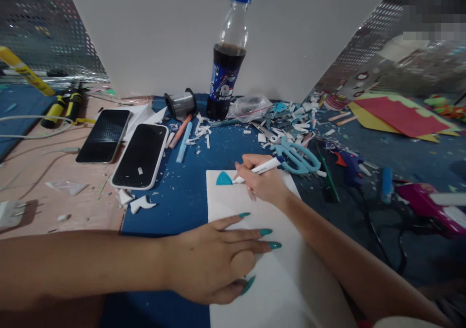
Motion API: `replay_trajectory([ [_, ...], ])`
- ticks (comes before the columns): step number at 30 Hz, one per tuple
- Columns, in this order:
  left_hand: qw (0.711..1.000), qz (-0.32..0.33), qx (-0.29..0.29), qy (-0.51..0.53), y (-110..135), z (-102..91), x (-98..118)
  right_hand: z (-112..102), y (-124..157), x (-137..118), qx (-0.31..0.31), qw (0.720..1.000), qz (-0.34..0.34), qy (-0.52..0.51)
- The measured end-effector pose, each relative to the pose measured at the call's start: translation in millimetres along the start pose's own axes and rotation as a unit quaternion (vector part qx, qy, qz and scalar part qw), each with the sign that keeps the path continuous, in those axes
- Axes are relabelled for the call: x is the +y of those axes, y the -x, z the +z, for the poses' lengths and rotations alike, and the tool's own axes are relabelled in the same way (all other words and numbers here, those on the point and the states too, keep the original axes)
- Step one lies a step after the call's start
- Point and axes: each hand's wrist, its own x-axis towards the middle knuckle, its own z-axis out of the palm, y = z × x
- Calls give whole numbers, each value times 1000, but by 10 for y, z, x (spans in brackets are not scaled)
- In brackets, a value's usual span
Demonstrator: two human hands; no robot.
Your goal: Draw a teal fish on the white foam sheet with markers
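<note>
As the head view is the only feed I have, I log everything from it against the white sheet (287, 289), which lies on the blue mat. Left hand (214, 262): flat on the sheet's near left part, fingers stretched out and slightly spread, gripping nothing, palm down on the sheet. Right hand (264, 180): over the sheet's far edge, fingers curled tight round a white pen (264, 166), whose tip meets a small blue cut-out (223, 179) lying at the sheet's far left corner. Blue scissors (296, 155) lie just beyond the sheet's far right corner, close to the right hand. Two phones (140, 155), screens dark, lie side by side left of the sheet. A cola bottle (227, 61) stands upright well beyond the sheet's far edge, with a wire spool (180, 104) beside it and scraps scattered between. A glue gun (349, 165) lies right of the sheet.
</note>
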Motion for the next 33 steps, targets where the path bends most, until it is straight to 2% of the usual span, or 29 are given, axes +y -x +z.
replay_trajectory([
  [13,1000,1,3,13,13,15,-1,10,0,25,1,1000,-1,2],
  [21,1000,1,10,12,12,2,1,-7,-2,11,-24,1000,-6,6],
  [33,1000,4,-5,2,7,-12,-3,7,-4,34,-9,1000,0,-25],
])
